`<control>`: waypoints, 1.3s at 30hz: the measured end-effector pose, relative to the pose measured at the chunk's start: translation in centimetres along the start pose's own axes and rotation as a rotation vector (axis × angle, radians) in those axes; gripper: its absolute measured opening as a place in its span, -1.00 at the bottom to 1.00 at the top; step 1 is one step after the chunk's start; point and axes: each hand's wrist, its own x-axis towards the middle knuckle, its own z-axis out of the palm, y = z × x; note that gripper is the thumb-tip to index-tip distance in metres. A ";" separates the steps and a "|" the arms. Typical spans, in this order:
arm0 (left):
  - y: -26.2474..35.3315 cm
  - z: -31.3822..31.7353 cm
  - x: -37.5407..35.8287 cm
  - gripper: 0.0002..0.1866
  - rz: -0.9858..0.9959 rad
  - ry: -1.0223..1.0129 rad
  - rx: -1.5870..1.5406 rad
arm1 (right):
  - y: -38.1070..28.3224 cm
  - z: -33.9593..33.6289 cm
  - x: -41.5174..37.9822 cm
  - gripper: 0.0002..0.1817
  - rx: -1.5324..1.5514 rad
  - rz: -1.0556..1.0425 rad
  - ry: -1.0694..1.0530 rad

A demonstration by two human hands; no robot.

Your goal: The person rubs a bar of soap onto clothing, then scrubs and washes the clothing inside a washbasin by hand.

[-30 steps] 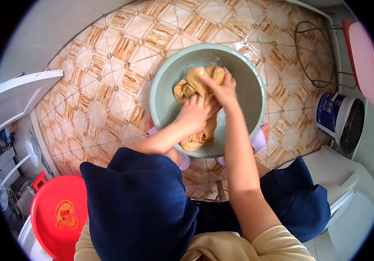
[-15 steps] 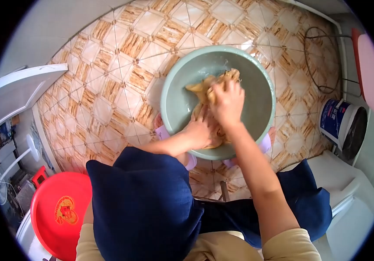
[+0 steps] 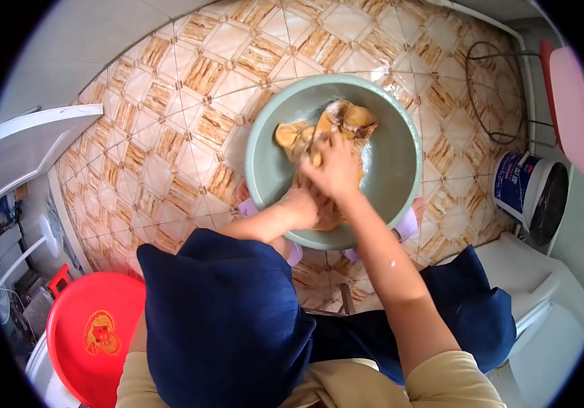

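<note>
Red stool [image 3: 95, 333] sits down at eight o'clock, well apart from the work. The left hand [image 3: 299, 206] is clamped on the tan cloth [image 3: 329, 126] at the green basin's [image 3: 265, 170] six o'clock edge. The right hand [image 3: 335, 170] is bunched tight on the same wet cloth at mid-basin. The basin rests on the tiled floor [image 3: 169, 136]; a hard tug towards the knees could slop water over the near rim. White bucket [image 3: 530, 187] stands at three o'clock.

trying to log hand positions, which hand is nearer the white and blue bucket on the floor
Right. The right hand grips the tan cloth mid-basin, on the side toward the bucket. The left hand holds the cloth by the basin's near rim, farther away.
</note>
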 end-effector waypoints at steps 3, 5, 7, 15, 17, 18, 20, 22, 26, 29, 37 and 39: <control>0.6 -0.1 0.3 -0.25 0.041 -0.081 -0.079 | 0.3 1.7 -1.5 -0.56 -0.008 0.042 -0.280; -0.3 2.6 0.4 -0.34 0.034 0.163 0.071 | 1.0 3.0 2.9 -0.58 0.018 0.225 -0.343; 0.1 -0.2 -0.6 -0.34 0.033 0.221 -0.069 | 1.3 2.7 5.0 -0.59 0.043 0.414 -0.412; -4.5 0.3 2.0 -0.40 -0.692 0.803 -1.583 | 5.9 0.5 0.6 -0.68 0.640 0.544 0.558; -3.4 -3.7 3.1 -0.34 -0.577 0.984 -1.724 | 7.3 2.6 0.6 -0.61 0.608 0.672 0.615; -4.4 -5.2 3.7 -0.34 -0.574 0.981 -1.722 | 8.0 3.6 1.6 -0.54 0.888 0.824 0.514; -6.2 -7.6 4.2 -0.28 -0.326 0.570 -1.849 | 7.0 1.7 4.0 -0.37 1.456 1.037 0.196; -4.6 -9.9 3.7 -0.34 -0.325 0.579 -1.910 | 5.5 0.2 5.9 -0.40 1.490 1.017 -0.060; -2.1 -10.6 0.3 -0.65 0.007 0.669 -1.737 | 2.9 -4.0 3.7 -0.66 1.311 0.475 0.084; 0.5 -6.7 -1.5 -0.29 0.115 0.892 -1.001 | 2.4 -5.6 -0.6 -0.71 1.257 0.430 0.056; -0.6 0.9 0.5 -0.05 -0.214 0.557 -0.169 | 0.3 3.8 -5.0 -0.53 0.364 0.606 0.225; -1.0 0.8 1.3 -0.07 -0.233 0.535 -0.153 | 0.7 2.7 -3.6 -0.63 0.378 0.572 0.118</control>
